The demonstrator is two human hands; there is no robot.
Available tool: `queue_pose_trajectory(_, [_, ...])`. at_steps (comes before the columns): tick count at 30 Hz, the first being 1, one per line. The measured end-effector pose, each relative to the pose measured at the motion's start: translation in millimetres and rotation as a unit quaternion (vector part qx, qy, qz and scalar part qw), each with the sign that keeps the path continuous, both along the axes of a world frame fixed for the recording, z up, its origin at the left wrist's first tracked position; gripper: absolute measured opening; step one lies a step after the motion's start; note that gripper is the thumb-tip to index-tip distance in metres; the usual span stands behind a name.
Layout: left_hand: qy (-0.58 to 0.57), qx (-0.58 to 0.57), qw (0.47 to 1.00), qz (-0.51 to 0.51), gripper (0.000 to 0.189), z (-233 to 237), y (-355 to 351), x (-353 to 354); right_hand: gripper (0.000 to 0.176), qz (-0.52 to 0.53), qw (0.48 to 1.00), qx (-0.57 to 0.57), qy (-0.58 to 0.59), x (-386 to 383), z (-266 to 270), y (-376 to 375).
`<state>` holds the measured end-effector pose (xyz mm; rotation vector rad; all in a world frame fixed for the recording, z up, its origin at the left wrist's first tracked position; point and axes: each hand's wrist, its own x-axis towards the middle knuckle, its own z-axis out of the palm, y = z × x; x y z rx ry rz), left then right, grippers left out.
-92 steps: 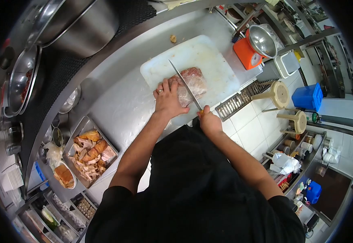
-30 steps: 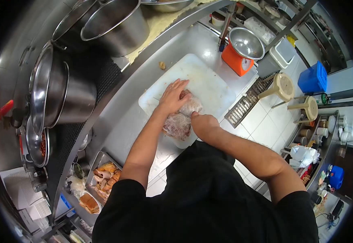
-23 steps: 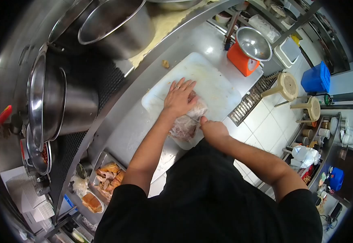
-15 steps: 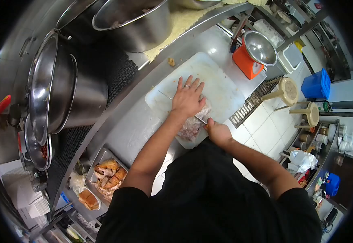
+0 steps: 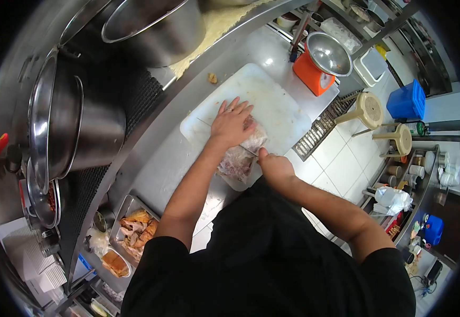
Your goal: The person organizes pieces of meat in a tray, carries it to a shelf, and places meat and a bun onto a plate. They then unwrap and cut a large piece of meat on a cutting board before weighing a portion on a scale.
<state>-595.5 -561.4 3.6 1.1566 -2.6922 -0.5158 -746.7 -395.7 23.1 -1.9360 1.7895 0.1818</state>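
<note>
A block of pale, reddish meat, seemingly wrapped in clear plastic, lies at the near end of the white cutting board. Across it runs a knife, whose thin tip shows beyond my left hand at the board's left side. My right hand is closed around the handle, which its fingers hide. My left hand lies flat over the meat and the blade, fingers spread and pointing away from me, a ring on one of them. The middle of the blade is hidden beneath it.
Beyond the board, a metal bowl sits on an orange scale. Large steel pots stand to the left. A tray of cooked meat pieces is at lower left. Plastic stools stand on the tiled floor at right.
The whole view has shifted slightly, moving the scene left. My left hand has slid a little left over the board, and more of the meat shows beside it. The right hand keeps its grip.
</note>
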Motion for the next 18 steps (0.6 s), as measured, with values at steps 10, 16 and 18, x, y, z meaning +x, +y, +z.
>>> queue_pose_trajectory(10, [0.015,0.011,1.0,-0.004,0.058,-1,-2,7,0.027,0.013,0.999,-0.046,0.016,6,-10,-7])
queue_pose_trajectory(16, [-0.03,0.003,0.999,-0.012,0.057,3,5,0,0.023,-0.002,0.998,-0.062,0.002,-4,-15,-7])
queue_pose_trajectory(18, [-0.074,-0.054,0.996,-0.015,0.057,15,10,-8,0.025,-0.008,0.997,-0.075,-0.024,-9,-33,-1])
